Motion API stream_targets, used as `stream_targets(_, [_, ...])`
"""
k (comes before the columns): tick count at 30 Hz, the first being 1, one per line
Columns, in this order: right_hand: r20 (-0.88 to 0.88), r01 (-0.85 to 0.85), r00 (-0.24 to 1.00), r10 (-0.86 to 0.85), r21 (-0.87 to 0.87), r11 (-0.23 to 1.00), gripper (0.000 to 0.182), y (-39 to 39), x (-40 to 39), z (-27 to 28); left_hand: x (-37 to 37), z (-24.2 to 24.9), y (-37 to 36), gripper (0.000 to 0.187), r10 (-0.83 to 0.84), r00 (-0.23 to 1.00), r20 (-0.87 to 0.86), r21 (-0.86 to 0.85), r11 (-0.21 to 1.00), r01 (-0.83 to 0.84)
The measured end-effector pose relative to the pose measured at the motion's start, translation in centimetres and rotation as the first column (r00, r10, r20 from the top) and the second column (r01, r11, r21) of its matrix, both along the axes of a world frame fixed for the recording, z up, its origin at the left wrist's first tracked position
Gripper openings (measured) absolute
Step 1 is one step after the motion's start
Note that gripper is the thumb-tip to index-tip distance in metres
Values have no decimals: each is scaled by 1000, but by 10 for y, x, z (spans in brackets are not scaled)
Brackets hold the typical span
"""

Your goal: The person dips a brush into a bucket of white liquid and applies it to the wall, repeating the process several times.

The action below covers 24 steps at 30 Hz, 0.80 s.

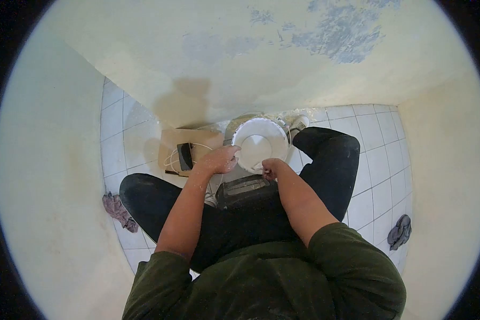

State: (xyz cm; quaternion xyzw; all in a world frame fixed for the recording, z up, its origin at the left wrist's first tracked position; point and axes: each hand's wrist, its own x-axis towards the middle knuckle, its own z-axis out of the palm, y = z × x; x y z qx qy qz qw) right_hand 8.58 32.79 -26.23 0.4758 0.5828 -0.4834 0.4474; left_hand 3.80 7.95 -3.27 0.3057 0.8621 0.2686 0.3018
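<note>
A white bucket stands on the floor in front of me, close to the wall, with pale, whitish material inside. My left hand is at the bucket's left rim, its fingers curled over the edge. At the near right rim is my right hand, closed, with a small whitish piece beside its fingers. What that hand grips is too small to make out. A dark grey, dusty object lies between my legs, just below the bucket.
Left of the bucket is a piece of cardboard bearing a black object and a white cable. Crumpled cloths lie on the tiles at left and right. The wall ahead has grey-blue patches.
</note>
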Motion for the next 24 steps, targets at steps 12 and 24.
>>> stream_targets(12, [-204,21,979,20,196,980,24,-5,-9,63,-4,-4,-12,48,1,998,-69,12,1000,0])
stream_targets(24, [-294,136,936,-194,-206,969,15,-17,-43,120,3,13,-33,48,93,993,-73,50,995,-90])
